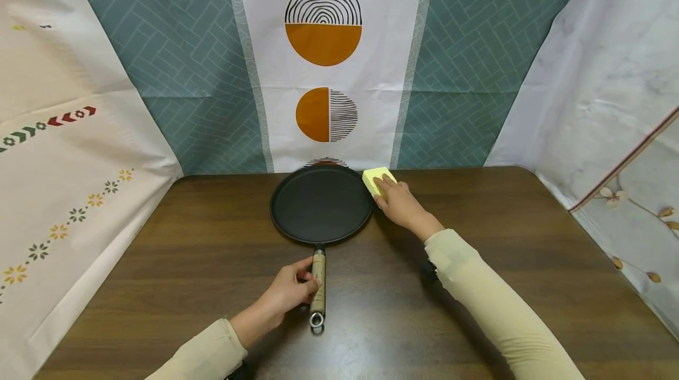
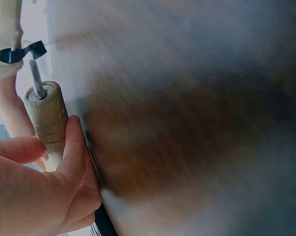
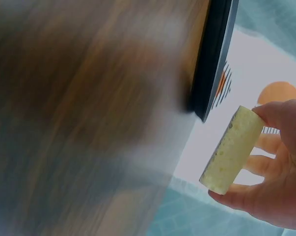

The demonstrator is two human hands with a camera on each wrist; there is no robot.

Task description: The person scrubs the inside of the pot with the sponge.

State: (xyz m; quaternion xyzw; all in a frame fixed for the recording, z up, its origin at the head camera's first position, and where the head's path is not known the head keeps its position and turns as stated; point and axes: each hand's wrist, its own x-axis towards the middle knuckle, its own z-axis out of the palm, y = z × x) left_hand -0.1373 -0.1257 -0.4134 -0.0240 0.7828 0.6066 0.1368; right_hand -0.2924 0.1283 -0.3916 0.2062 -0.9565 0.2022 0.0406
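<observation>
A round black flat pan (image 1: 321, 204) lies at the far side of the table, its wooden handle (image 1: 318, 277) pointing toward me. My left hand (image 1: 289, 288) pinches that handle between thumb and fingers; the left wrist view shows the handle's end (image 2: 47, 110) with a metal ring above the fingertips. In my right hand (image 1: 400, 200) is a yellow sponge (image 1: 373, 179), held by its edges just beyond the pan's right rim. From the right wrist, the sponge (image 3: 233, 150) shows a porous side between thumb and fingers, apart from the pan's edge (image 3: 214, 59).
The brown wooden table (image 1: 212, 221) has rounded far corners. Behind it hangs a teal and white cloth (image 1: 339, 76) with orange half circles, close to the pan's far rim. Patterned white cloths (image 1: 79, 162) hang at both sides.
</observation>
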